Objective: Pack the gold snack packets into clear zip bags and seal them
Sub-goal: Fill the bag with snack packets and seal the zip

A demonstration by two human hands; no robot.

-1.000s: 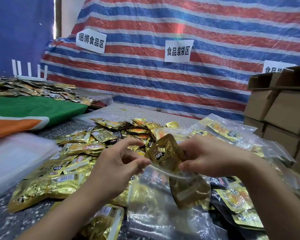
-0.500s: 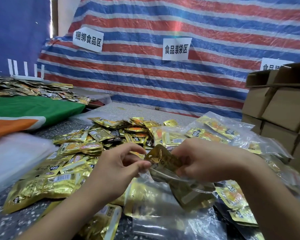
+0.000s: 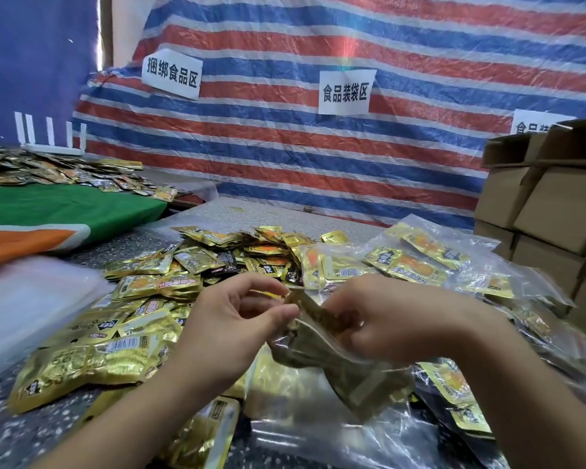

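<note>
Hands meet over the heap: the left hand (image 3: 230, 319) pinches the zip bag (image 3: 349, 363) mouth, seemingly to keep it open, while the right hand (image 3: 383, 319), fingers curled, pushes a gold packet (image 3: 307, 304) in. Loose packets (image 3: 156, 282) wait beside.

The gold packet (image 3: 313, 313) has sunk deeper into the zip bag (image 3: 352, 370).

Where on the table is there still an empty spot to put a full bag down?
Bare speckled tabletop shows at the back, between the loose packet pile and the striped tarp. A smaller bare strip lies at the near left edge. Around both hands, the middle is crowded with packets, and filled bags cover the right.
</note>
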